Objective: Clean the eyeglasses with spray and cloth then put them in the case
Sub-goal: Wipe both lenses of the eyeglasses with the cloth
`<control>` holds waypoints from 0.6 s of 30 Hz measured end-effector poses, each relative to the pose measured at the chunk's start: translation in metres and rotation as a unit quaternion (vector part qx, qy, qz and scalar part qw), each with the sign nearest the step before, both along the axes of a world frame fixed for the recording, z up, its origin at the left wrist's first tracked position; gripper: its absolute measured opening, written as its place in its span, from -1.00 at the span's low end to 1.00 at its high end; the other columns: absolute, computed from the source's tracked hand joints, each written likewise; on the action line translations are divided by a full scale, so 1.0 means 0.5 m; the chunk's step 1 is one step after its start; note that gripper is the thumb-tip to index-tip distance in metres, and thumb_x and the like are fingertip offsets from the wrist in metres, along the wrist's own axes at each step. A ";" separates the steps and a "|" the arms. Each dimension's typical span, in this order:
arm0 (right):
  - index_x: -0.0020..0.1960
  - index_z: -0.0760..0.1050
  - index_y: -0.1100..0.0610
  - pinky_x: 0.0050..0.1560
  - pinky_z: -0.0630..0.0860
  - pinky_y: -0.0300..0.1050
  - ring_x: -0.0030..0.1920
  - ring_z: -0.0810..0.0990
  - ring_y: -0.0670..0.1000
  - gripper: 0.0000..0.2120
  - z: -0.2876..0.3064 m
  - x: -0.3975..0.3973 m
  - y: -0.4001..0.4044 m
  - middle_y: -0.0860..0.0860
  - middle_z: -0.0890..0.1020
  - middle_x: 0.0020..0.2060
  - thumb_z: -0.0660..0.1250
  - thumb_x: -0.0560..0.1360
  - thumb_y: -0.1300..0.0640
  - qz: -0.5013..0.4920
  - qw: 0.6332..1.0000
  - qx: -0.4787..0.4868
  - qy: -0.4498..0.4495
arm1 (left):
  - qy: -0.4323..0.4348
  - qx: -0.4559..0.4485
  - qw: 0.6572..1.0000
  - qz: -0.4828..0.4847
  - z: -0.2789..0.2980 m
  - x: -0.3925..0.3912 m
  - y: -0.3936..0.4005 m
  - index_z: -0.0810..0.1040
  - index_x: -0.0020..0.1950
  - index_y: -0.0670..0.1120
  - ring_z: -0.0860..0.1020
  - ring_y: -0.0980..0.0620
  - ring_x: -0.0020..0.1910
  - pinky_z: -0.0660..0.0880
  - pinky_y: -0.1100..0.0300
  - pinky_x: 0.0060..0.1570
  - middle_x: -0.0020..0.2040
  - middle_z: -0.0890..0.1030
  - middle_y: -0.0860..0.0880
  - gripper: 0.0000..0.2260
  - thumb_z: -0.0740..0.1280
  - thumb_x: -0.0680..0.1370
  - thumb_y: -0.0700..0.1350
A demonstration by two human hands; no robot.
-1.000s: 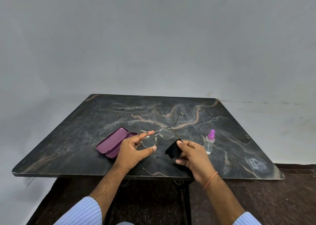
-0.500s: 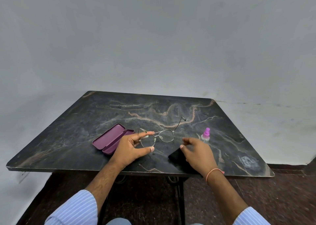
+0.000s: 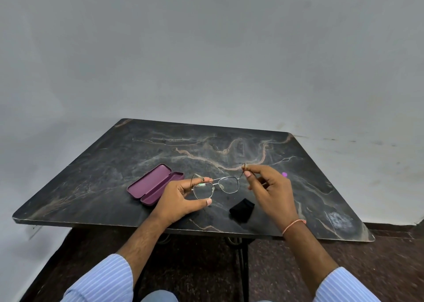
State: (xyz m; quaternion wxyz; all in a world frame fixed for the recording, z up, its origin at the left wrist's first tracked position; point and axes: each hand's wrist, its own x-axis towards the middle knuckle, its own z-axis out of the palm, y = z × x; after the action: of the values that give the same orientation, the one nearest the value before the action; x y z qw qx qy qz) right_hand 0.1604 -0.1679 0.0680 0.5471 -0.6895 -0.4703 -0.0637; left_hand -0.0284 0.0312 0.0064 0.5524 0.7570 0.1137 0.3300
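- Eyeglasses (image 3: 215,185) held above the dark marbled table (image 3: 91,175), lenses toward the camera, just in front of the near-centre of the top.
- Left hand (image 3: 181,198) grasping the left lens rim — forefinger on the upper edge, thumb under the lower edge.
- Right hand (image 3: 270,187) pinching the tip of the right temple arm between thumb and forefinger, other fingers loosely curled; thin cord bracelet (image 3: 294,224) at the wrist.
- Purple case (image 3: 156,184) lying open at 9 o'clock from the glasses, just beside the left hand, both halves flat on the top, long axis slanted toward 1 o'clock.
- Black cloth (image 3: 242,207) crumpled on the table at 5 o'clock from the glasses, under the right forearm's inner side, apart from both hands.
- Spray bottle mostly hidden behind the right hand — only its pink cap (image 3: 284,174) showing at 3 o'clock.
- Near table edge close below the cloth and wrists; far half of the top, from 10 to 2 o'clock, bare marble up to the back edge by the grey wall (image 3: 206,60).
- Left corner region at 8 o'clock bare as well, right near corner worn pale.
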 end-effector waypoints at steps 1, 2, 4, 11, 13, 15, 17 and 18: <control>0.14 0.74 -0.10 0.03 0.72 0.07 -0.03 0.75 -0.09 -0.83 0.000 0.002 0.003 -0.24 0.75 0.03 0.49 0.62 0.13 0.002 1.000 -0.003 -0.025 | -0.002 -0.002 1.000 -0.001 0.001 0.000 -0.001 0.77 0.35 0.16 0.69 0.16 0.40 0.54 0.38 0.37 0.30 0.78 0.15 -0.48 0.72 0.41 -0.09; 0.14 0.75 -0.05 0.04 0.71 0.00 0.02 0.74 -0.10 -0.85 0.000 0.003 0.006 -0.24 0.75 0.04 0.49 0.62 0.13 0.005 0.999 -0.008 -0.054 | -0.004 -0.005 1.000 -0.003 0.002 0.001 -0.003 0.77 0.34 0.17 0.69 0.15 0.39 0.55 0.38 0.37 0.29 0.79 0.14 -0.48 0.72 0.41 -0.08; 0.15 0.76 -0.02 0.01 0.67 -0.12 0.04 0.72 -0.09 -0.86 0.001 -0.003 0.013 -0.23 0.73 0.05 0.49 0.62 0.13 0.012 0.995 -0.027 -0.099 | -0.006 -0.011 1.000 -0.005 0.004 0.001 -0.005 0.77 0.33 0.19 0.69 0.15 0.40 0.54 0.36 0.38 0.29 0.79 0.14 -0.48 0.72 0.39 -0.06; 0.15 0.75 0.00 -0.02 0.65 -0.03 0.03 0.66 -0.06 -0.87 0.012 -0.026 0.035 -0.15 0.70 0.04 0.46 0.64 0.08 0.003 0.963 -0.110 -0.246 | 0.000 -0.015 1.000 0.001 0.006 -0.001 -0.006 0.77 0.32 0.23 0.69 0.16 0.40 0.56 0.25 0.45 0.29 0.78 0.17 -0.48 0.72 0.40 -0.08; 0.16 0.75 -0.01 -0.04 0.65 0.02 0.04 0.65 -0.01 -0.83 0.017 -0.033 0.039 -0.14 0.70 0.03 0.40 0.66 0.03 0.000 0.955 -0.129 -0.269 | 0.004 -0.019 1.000 0.000 0.001 -0.001 -0.002 0.76 0.37 0.10 0.69 0.12 0.41 0.58 0.14 0.48 0.31 0.78 0.14 -0.47 0.73 0.42 -0.17; 0.16 0.74 -0.03 -0.09 0.65 0.05 0.03 0.64 0.02 -0.80 0.018 -0.036 0.043 -0.14 0.69 0.03 0.36 0.67 -0.01 0.000 0.947 -0.147 -0.286 | 0.009 -0.015 1.000 0.000 0.000 -0.001 0.000 0.75 0.38 0.05 0.67 0.13 0.43 0.56 0.15 0.49 0.33 0.77 0.13 -0.46 0.72 0.44 -0.22; 0.15 0.75 -0.06 -0.15 0.64 0.05 0.01 0.62 0.02 -0.84 0.018 -0.037 0.047 -0.16 0.68 0.02 0.40 0.66 0.00 -0.005 0.942 -0.157 -0.298 | 0.007 -0.008 1.000 0.002 0.001 -0.001 -0.001 0.75 0.37 0.08 0.65 0.17 0.45 0.53 0.25 0.48 0.32 0.77 0.15 -0.46 0.72 0.44 -0.25; 0.14 0.75 -0.07 -0.18 0.64 0.04 0.00 0.61 0.02 -0.86 0.017 -0.038 0.049 -0.17 0.68 0.01 0.42 0.65 0.00 -0.010 0.940 -0.157 -0.303 | 0.005 -0.005 1.000 0.004 0.002 0.000 -0.002 0.75 0.36 0.09 0.65 0.19 0.45 0.51 0.29 0.48 0.32 0.77 0.17 -0.46 0.72 0.44 -0.26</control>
State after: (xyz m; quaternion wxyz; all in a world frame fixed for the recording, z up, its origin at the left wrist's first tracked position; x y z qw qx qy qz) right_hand 0.1416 -0.1436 0.0764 0.2629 -0.7194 -0.6110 -0.2000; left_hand -0.0286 0.0301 0.0074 0.5540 0.7556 0.1212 0.3278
